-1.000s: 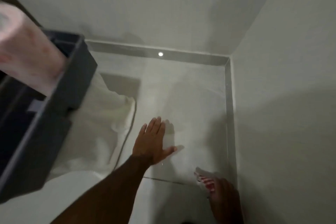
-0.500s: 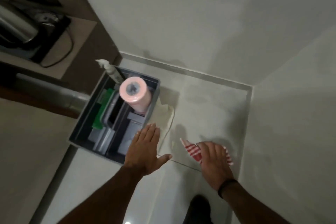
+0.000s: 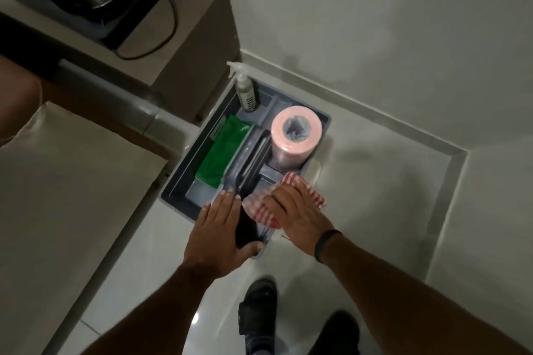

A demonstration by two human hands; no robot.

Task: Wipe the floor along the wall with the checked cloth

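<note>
Head view shows us the pale tiled floor [image 3: 375, 210] and the wall [image 3: 375, 23] meeting at a corner, and where a second ago we were down close to that corner, we now stand well above it, a sandalled foot [image 3: 259, 305] showing below. The grey caddy [image 3: 178, 181] sits on the floor against the skirting, holding a pink paper roll [image 3: 295, 135], a green packet [image 3: 225, 152] and a spray bottle [image 3: 245, 92]. Our left hand [image 3: 219, 236], earlier flat on the tile, is now spread open over the caddy's near edge, gripping nothing. Our right hand [image 3: 297, 210] has come off the floor with the checked cloth [image 3: 259, 207] bunched under its curled fingers, and it now hangs over the caddy's near right corner rather than along the wall. We judge the wiping pass is over and the cloth is being put away; whether the strip by the wall is clean we cannot tell in this dim light.
</note>
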